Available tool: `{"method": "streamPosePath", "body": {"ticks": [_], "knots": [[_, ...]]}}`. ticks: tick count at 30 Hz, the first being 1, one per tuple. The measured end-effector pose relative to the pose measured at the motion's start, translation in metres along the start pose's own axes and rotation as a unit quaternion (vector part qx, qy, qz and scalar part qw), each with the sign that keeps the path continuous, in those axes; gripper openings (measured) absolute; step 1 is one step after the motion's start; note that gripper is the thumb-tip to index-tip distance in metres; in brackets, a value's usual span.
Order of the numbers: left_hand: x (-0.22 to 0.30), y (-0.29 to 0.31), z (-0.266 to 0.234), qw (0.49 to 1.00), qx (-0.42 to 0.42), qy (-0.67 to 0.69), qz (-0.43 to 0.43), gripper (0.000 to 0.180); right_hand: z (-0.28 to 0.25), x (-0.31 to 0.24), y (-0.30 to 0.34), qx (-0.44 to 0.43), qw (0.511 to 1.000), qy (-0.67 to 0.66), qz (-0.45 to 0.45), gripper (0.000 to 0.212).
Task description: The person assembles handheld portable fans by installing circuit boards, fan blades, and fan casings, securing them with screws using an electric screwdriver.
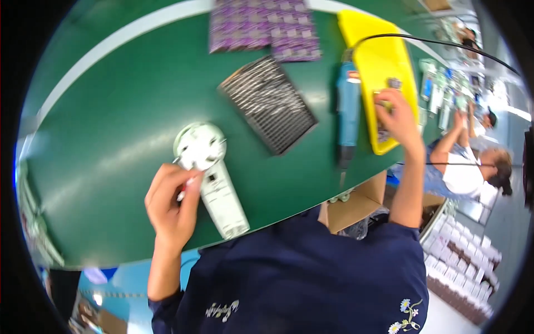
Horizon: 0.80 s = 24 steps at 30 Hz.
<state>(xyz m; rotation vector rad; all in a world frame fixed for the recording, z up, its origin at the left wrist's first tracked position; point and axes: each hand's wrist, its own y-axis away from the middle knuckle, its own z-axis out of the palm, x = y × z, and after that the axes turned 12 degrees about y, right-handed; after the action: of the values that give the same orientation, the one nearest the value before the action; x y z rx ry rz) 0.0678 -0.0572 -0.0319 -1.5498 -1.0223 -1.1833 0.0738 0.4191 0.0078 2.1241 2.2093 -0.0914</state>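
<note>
A pale green housing (223, 200), round at one end with a long flat handle, lies on the green table. It looks like part of a handheld fan. My left hand (171, 203) is closed in a pinch at the joint of its round head and handle. A small red bit shows between those fingers, too blurred to name. At the right, my right hand (399, 118) reaches into a yellow tray (375, 33), fingertips pinched together over small metal parts (382, 133). What those fingertips hold, if anything, is hidden. A blue electric screwdriver (349, 108) lies beside the tray, bit toward me.
A dark ridged tray (270, 103) sits mid-table, with purple patterned packs (264, 28) behind it. The screwdriver's black cable (439, 40) arches over the yellow tray. An open cardboard box (356, 207) stands below the table edge. Other people work at the far right.
</note>
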Motion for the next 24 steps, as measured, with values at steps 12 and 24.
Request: {"method": "streamPosePath", "body": {"ticks": [12,24], "knots": [[0.000,0.001,0.002,0.998,0.019,0.054,-0.030,0.010,-0.011,-0.169,0.036,0.048,0.804,-0.579,0.128,0.030],[-0.002,0.000,0.002,0.996,0.039,0.068,-0.050,0.006,0.033,-0.269,-0.002,-0.009,0.924,-0.324,-0.201,0.038]]}}
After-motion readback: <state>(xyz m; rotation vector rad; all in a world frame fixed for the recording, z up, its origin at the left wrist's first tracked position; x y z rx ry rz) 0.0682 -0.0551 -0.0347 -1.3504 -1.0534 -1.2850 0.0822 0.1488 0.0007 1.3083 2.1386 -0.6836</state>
